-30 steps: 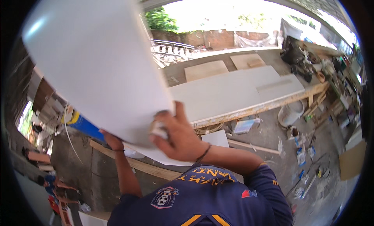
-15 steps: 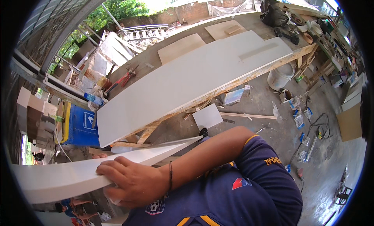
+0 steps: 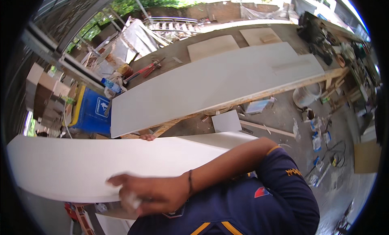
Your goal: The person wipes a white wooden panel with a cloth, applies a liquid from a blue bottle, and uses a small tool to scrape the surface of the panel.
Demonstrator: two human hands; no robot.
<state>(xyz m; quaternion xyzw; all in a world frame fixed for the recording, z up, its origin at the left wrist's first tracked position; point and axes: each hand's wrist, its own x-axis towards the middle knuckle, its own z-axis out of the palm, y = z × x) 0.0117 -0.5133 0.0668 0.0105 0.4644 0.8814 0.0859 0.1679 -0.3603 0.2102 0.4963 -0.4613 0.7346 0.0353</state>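
A long white panel (image 3: 81, 162) spans the lower left in front of me, its broad face turned up toward me. Fingertips of my left hand (image 3: 148, 137) curl over the panel's far edge; the rest of that hand is hidden behind the panel. My right arm reaches across my body, and my right hand (image 3: 156, 193) is over the panel's near edge, blurred by motion. Its forefinger points out over the white face while the other fingers bend around something small and pale (image 3: 131, 200), too smeared to name.
Beyond lies a long white board (image 3: 202, 89) on a wooden frame. A blue bin (image 3: 91, 111) stands at the left, near red-handled cutters (image 3: 148, 69). A white bucket (image 3: 306, 95), a cable (image 3: 342, 152) and plastic scraps are on the floor at the right.
The white panel has turned from nearly edge-on to show its broad face. My right hand has shifted from resting on it toward its near edge. The view has swung left.
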